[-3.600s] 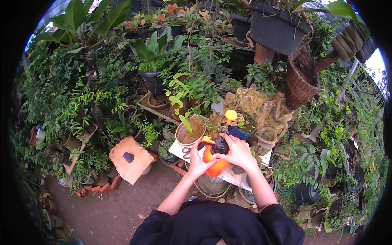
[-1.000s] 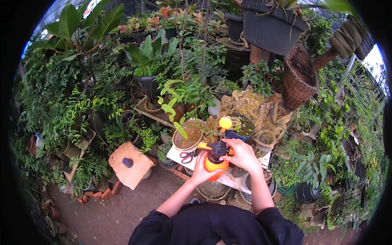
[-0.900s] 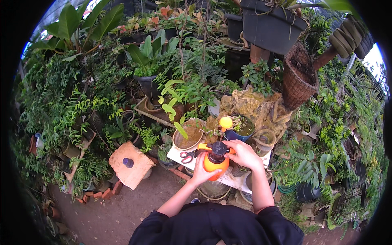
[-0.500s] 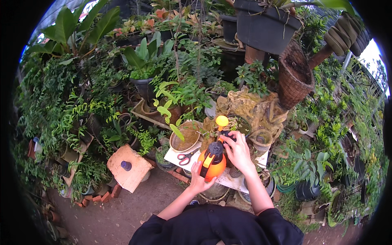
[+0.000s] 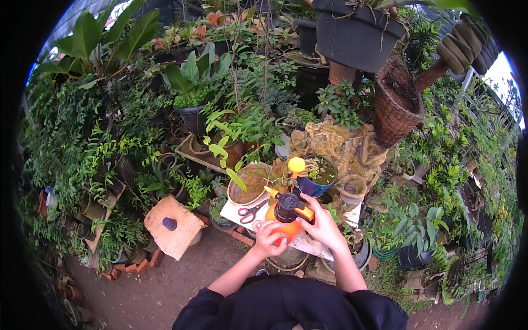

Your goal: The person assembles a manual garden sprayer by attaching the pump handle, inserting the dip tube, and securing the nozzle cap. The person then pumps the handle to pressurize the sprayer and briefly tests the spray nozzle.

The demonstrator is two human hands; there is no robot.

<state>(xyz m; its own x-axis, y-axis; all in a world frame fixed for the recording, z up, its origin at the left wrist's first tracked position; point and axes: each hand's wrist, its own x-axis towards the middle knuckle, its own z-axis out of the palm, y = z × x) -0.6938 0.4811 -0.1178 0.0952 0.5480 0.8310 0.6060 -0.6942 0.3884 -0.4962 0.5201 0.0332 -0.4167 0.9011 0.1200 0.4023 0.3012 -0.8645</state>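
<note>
The sprayer (image 5: 286, 210) had turned, so the right hand (image 5: 323, 226) held its handle (image 5: 304, 213) side and the left hand (image 5: 269, 240) its bottle (image 5: 289, 229).

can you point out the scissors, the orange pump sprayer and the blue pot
Scissors (image 5: 253, 210): head view, near the pivot between handles and blades.
Orange pump sprayer (image 5: 287, 208): head view, on its black top.
Blue pot (image 5: 313, 188): head view, on its outer wall.
</note>
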